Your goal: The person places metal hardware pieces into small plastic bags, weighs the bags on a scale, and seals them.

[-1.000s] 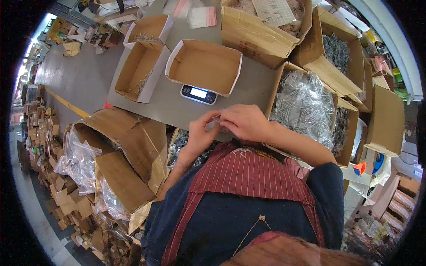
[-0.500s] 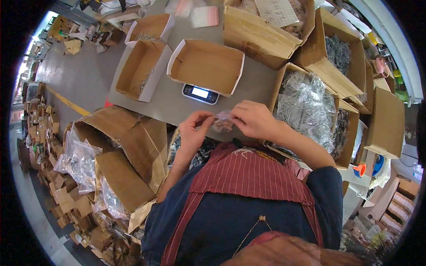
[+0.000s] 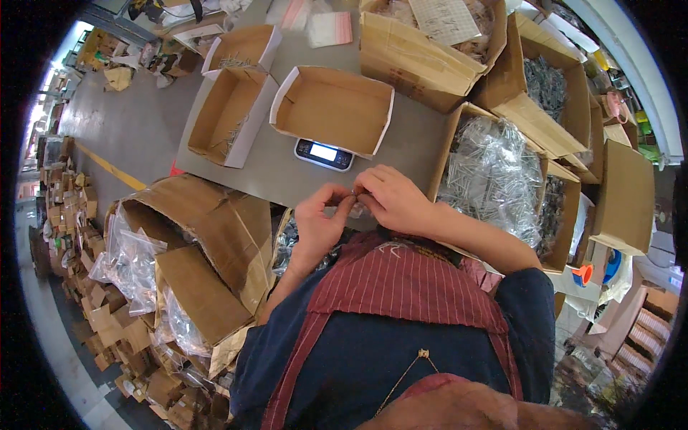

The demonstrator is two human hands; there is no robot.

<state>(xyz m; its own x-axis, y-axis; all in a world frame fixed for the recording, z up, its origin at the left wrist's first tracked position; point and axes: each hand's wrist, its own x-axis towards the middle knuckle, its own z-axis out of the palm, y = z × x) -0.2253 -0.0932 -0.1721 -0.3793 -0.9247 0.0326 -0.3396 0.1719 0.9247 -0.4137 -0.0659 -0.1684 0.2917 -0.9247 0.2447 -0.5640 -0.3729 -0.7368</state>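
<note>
At the near edge of the bench, I see the left hand and right hand pinching a small clear plastic bag between fingertips; likely light, limp, slippery, best held by its edge.

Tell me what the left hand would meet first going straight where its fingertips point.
The left hand would likely meet the right hand almost at once; whether the two touch is hard to tell here.
</note>
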